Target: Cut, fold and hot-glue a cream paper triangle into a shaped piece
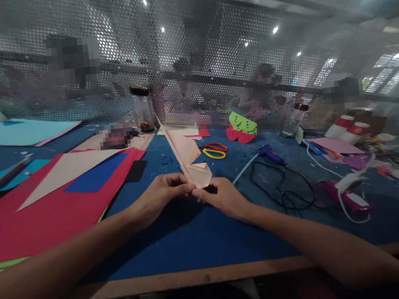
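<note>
A folded peach-coloured paper stands tilted above the blue table, with a long narrow point rising up and to the left. My left hand pinches its lower end between thumb and fingers. From the other side my right hand grips the same bottom corner, its thumb close to the left thumb. A small folded flap sticks out on the right side of the paper. Just behind the paper lie scissors with red and yellow handles. Right of them, a blue glue gun rests with its black cord looped on the table.
Red card sheets with cream and blue pieces cover the left side. Green and red butterfly-shaped cut-outs stand near the perforated metal screen. Glass jars stand by it. A magenta device with a white cable lies at right.
</note>
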